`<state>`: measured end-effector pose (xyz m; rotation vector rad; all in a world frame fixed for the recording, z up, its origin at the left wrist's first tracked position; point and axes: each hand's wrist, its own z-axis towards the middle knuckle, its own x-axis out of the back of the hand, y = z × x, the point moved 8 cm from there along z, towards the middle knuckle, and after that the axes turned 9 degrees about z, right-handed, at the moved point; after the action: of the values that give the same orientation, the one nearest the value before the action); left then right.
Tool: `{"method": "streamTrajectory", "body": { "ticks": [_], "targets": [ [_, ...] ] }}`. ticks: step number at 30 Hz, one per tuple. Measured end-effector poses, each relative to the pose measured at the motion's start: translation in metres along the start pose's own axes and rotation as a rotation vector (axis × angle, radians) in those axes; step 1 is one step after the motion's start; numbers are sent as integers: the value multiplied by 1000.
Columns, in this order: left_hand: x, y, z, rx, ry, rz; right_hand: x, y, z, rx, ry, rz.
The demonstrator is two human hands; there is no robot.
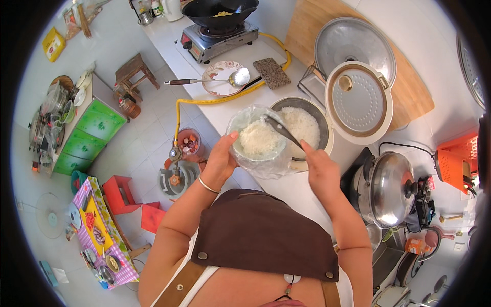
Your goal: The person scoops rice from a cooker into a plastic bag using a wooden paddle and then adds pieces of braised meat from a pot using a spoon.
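Note:
My left hand (221,157) grips the side of a bowl (267,165) wrapped in a clear plastic bag. White cooked rice (257,138) is heaped inside it. In my right hand (323,171) is a dark rice paddle (287,133), its tip touching the rice in the bowl. Right beside the bowl, partly behind it, stands a rice cooker (331,137) with its lid (359,105) swung up and more rice (303,124) in the pot. The bowl overlaps the cooker's left edge.
Beyond the bowl lie a patterned plate (210,75) with a metal spoon (238,78) across it and a brown stone slab (272,73). Farther back, a wok (204,15) sits on a gas stove (204,48). A yellow hose (204,102) crosses the counter. A steel pot (391,187) stands right.

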<state>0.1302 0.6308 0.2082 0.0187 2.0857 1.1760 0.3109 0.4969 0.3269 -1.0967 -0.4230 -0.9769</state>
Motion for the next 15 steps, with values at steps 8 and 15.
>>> {"method": "streamTrajectory", "body": {
  "ticks": [8, 15],
  "targets": [
    [35, -4, -2, -74, 42, -125, 51, 86, 34, -341, -60, -22],
    [76, -5, -3, -114, 106, -33, 15, 93, 55, -200, -313, -501]
  ]
}}
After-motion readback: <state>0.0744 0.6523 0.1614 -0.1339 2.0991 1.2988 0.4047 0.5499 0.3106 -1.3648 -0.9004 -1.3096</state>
